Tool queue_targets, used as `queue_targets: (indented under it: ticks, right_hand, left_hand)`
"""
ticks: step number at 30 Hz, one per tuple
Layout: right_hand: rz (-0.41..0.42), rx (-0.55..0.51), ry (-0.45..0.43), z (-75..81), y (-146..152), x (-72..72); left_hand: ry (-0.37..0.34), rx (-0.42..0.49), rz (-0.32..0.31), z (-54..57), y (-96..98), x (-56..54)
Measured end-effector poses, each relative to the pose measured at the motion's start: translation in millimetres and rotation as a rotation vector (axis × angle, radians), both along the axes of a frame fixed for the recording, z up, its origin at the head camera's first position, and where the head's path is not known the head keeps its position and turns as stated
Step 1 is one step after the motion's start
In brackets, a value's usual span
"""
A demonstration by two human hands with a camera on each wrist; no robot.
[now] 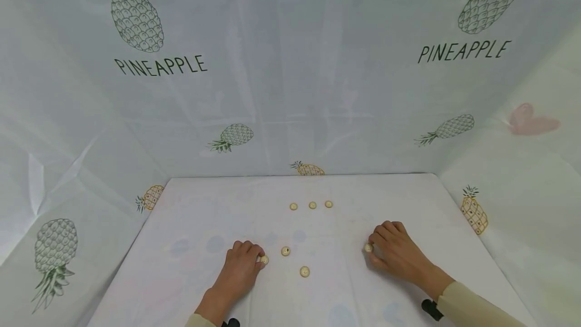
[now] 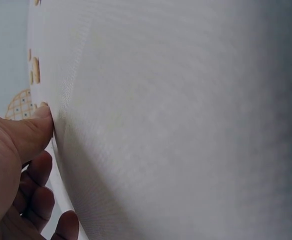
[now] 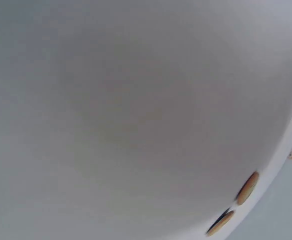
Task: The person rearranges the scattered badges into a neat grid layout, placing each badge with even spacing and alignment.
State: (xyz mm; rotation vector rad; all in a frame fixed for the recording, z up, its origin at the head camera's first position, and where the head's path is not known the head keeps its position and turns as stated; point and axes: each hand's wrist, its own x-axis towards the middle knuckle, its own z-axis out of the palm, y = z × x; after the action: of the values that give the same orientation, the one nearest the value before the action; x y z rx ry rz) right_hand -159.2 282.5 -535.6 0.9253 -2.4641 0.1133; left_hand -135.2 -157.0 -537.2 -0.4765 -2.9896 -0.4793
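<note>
My left hand (image 1: 241, 269) pinches a small round wooden disc (image 1: 264, 260) between thumb and forefinger at the tabletop. In the left wrist view the thumb of the left hand (image 2: 16, 155) is against the table surface, with the other fingers curled below it. Farther right, my right hand (image 1: 399, 254) holds another wooden disc (image 1: 368, 248) at its fingertips, low over the cloth. Between the hands lie two loose discs, one with a dark spot (image 1: 285, 251) and one nearer (image 1: 304, 271). The right wrist view shows mostly cloth and a few discs (image 3: 247, 188).
Behind the hands, three more discs lie in a row: left (image 1: 293, 206), middle (image 1: 312, 205) and right (image 1: 329, 204). A white cloth (image 1: 204, 226) covers the table. Pineapple-printed sheets (image 1: 290, 79) rise at its back and sides.
</note>
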Motion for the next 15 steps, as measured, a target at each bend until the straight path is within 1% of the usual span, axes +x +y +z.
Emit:
queue_targets:
  ticks: [8, 15]
  right_hand:
    - [0.045, 0.024, 0.04, 3.8, -19.2, -19.3]
    - [0.047, 0.027, 0.042, 2.8, -29.8, -35.9]
  left_hand:
    - [0.002, 0.0, 0.001, -3.6, -1.2, -1.2]
    - [0.014, -0.013, -0.001, -4.8, -1.5, -2.0]
